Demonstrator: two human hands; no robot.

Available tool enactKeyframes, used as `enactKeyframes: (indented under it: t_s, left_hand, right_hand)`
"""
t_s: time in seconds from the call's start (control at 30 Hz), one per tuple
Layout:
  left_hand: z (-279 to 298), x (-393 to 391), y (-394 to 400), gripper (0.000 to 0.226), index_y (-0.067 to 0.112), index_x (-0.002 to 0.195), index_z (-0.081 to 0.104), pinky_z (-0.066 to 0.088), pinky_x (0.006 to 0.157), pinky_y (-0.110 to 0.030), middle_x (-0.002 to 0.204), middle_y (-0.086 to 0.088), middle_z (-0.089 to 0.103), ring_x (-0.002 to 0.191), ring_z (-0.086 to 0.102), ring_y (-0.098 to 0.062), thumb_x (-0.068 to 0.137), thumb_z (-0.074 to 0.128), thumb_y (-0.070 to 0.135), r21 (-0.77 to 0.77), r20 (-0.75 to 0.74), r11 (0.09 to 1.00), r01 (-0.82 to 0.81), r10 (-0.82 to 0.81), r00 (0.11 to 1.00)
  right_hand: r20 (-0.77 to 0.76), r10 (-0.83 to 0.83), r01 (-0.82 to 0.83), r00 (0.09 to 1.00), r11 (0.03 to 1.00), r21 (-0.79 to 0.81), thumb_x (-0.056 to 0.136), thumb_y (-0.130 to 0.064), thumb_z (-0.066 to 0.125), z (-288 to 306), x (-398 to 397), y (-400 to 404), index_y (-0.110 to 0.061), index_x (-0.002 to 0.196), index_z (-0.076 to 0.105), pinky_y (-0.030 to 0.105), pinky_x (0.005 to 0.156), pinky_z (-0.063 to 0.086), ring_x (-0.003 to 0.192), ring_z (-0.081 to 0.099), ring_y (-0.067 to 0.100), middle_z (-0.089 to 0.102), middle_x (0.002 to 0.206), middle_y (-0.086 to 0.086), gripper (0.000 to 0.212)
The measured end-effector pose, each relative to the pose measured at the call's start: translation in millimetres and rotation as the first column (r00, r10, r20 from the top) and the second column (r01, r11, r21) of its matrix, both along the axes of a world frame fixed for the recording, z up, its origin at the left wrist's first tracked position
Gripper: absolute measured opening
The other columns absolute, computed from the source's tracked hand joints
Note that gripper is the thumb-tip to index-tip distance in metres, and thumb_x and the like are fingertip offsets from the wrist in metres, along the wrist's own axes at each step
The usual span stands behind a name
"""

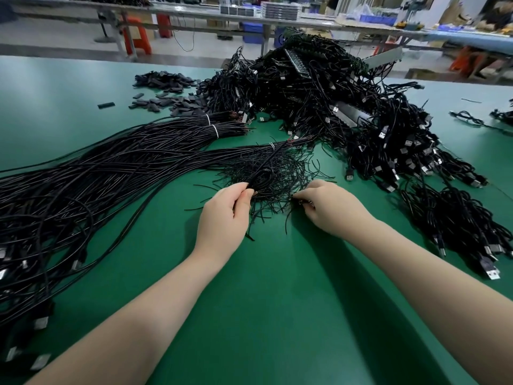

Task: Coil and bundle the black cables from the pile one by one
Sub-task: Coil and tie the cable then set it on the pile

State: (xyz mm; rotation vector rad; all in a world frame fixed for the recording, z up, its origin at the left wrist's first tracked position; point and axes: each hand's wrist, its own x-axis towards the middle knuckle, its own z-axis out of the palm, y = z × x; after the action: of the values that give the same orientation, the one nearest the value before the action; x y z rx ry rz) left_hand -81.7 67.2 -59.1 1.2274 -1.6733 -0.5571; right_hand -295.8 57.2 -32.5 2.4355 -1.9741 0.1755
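Green table (277, 301) in blurred workshop, benches (194, 22) behind

My left hand (224, 212) pinches a small black coil (262, 177), its tail running up and away from me. Long straight cables (83, 184) sprawl left of that hand; the tangled pile (319, 101) lies beyond both hands.

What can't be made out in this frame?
- Head view: whether the right hand pinches a tie; its fingertips curl under, out of sight.
- How many turns the coiled cable in the left hand has; strands merge.
- The far benches: blurred.
- The long cables: cut off at the left edge.
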Motion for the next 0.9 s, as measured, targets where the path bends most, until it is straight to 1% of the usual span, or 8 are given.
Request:
enactKeyframes:
  t_s: [0.17,0.33,0.4,0.47,0.63,0.73,0.83,0.9]
  left_hand:
    - [0,-1,1,0.031,0.013,0.124,0.065,0.046,0.079,-0.018,0.089,0.012,0.064,0.089,0.060,-0.008,0.099,0.053,0.027,0.002,-0.011,1.000,0.010,-0.010,1.000]
    - [1,-1,3,0.029,0.010,0.121,0.066,0.051,0.082,-0.030,0.089,0.011,0.064,0.091,0.061,-0.014,0.099,0.054,0.025,0.005,-0.025,1.000,0.008,-0.008,1.000]
    - [1,-1,3,0.030,0.011,0.123,0.066,0.051,0.083,-0.031,0.095,0.008,0.066,0.094,0.062,-0.015,0.099,0.054,0.026,0.003,-0.025,1.000,-0.007,0.007,1.000]
    - [1,-1,3,0.028,0.012,0.120,0.067,0.053,0.081,-0.035,0.095,0.004,0.068,0.091,0.062,-0.017,0.099,0.054,0.026,-0.015,-0.016,1.000,-0.020,0.020,1.000]
    - [2,-2,6,0.026,0.009,0.099,0.069,0.052,0.064,-0.047,0.078,-0.004,0.068,0.071,0.059,-0.023,0.098,0.052,0.029,-0.091,0.060,0.994,-0.060,0.066,0.996]
    - [4,-3,7,0.025,0.014,0.097,0.070,0.051,0.060,-0.045,0.076,0.000,0.067,0.066,0.057,-0.020,0.099,0.051,0.031,-0.097,0.083,0.991,-0.091,0.099,0.992]
    - [5,-7,9,0.030,0.012,0.090,0.068,0.049,0.058,-0.046,0.072,-0.001,0.065,0.062,0.055,-0.020,0.098,0.049,0.034,-0.072,0.061,0.996,-0.060,0.064,0.996]
    - [5,-9,11,0.035,0.009,0.087,0.066,0.048,0.058,-0.048,0.071,-0.003,0.065,0.062,0.055,-0.023,0.096,0.046,0.036,-0.076,0.068,0.997,-0.029,0.034,0.997]
  right_hand:
    - [-0.144,0.004,-0.016,0.990,0.997,-0.082,0.099,-0.023,0.046,1,2,-6,-0.030,0.125,0.062,0.031,0.071,0.050,0.109,0.057,0.022,0.061,0.117,-0.002,0.032]
    - [-0.227,0.029,-0.064,0.973,0.987,-0.149,0.098,-0.032,0.051,5,-2,-12,-0.031,0.107,0.069,0.025,0.060,0.041,0.097,0.060,0.018,0.064,0.104,-0.007,0.020]
    - [-0.017,-0.044,0.041,0.999,0.986,-0.159,0.095,-0.034,0.058,7,-4,-12,-0.031,0.105,0.072,0.027,0.065,0.049,0.094,0.063,0.017,0.069,0.103,-0.007,0.018]
    - [0.305,-0.127,0.175,0.944,0.975,-0.135,0.090,-0.034,0.067,8,-8,-9,-0.027,0.100,0.076,0.030,0.074,0.055,0.085,0.067,0.014,0.073,0.097,-0.007,0.015]
    - [0.827,-0.073,0.360,0.558,0.919,-0.161,0.087,-0.019,0.071,21,-11,5,-0.027,0.093,0.072,0.025,0.079,0.057,0.076,0.069,0.006,0.073,0.083,-0.007,0.010]
    - [0.950,0.033,0.381,0.310,0.911,-0.156,0.085,-0.016,0.073,32,-1,21,-0.023,0.088,0.073,0.025,0.073,0.058,0.075,0.072,0.012,0.074,0.078,-0.003,0.008]
    - [0.944,0.084,0.270,0.318,0.947,-0.175,0.082,-0.015,0.076,35,20,38,-0.021,0.083,0.073,0.022,0.067,0.057,0.071,0.072,0.012,0.074,0.074,-0.003,0.007]
    - [0.900,0.136,0.196,0.415,0.952,-0.235,0.081,-0.014,0.076,35,37,46,-0.021,0.081,0.073,0.022,0.068,0.057,0.070,0.071,0.010,0.073,0.072,-0.006,0.008]
